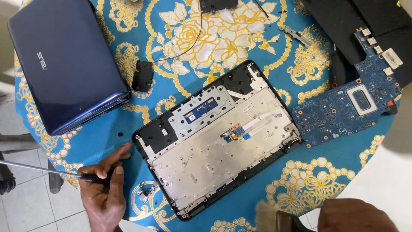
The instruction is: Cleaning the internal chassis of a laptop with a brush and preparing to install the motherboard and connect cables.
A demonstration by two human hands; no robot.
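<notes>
I saw no packages, signs or lit screens, only a few labels. A small white rectangular sticker sat on the black plastic corner of the opened laptop base, left of the touchpad bracket. A blue rectangular label with a short orange strip beside it lay on the back of the touchpad. A small white label with dark print clung to the grey keyboard plate near its right edge. At the upper right, a white barcode-type sticker lay slanted on the black panel beside the blue motherboard.
</notes>
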